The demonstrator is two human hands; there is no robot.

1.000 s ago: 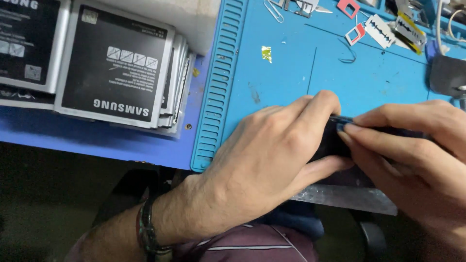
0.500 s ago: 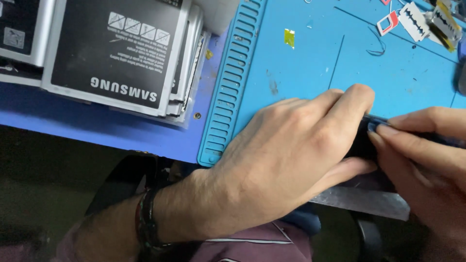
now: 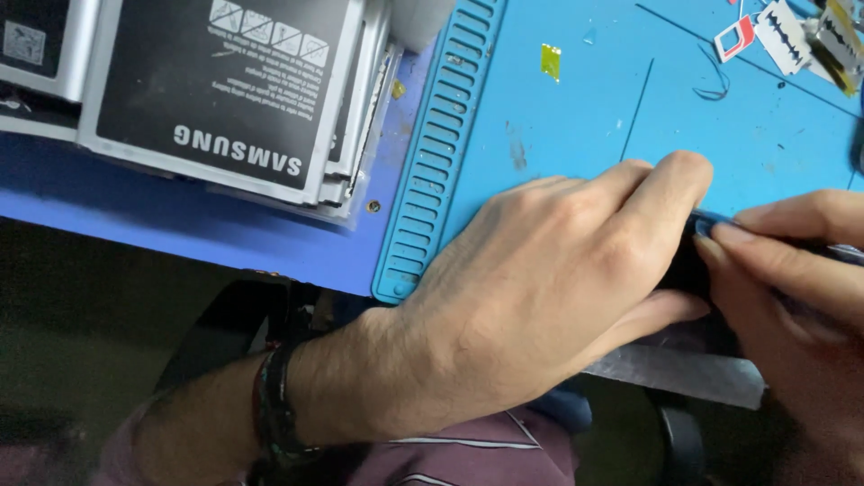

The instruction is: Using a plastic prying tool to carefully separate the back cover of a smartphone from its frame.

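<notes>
In the head view, the left hand (image 3: pixel 549 297) is wrapped around a small dark device (image 3: pixel 688 265) at the near edge of the blue work mat (image 3: pixel 576 117). The right hand (image 3: pixel 792 279) pinches a thin tool (image 3: pixel 715 219) against the device. The tool may slip and cut a finger, because the fingers sit so close.

We barely see the dark device (image 3: pixel 686 263), mostly hidden under the left hand (image 3: pixel 549 279); the right hand (image 3: pixel 796 297) is cut off at the edge, and its thin tool (image 3: pixel 720 219) is unidentifiable.
</notes>
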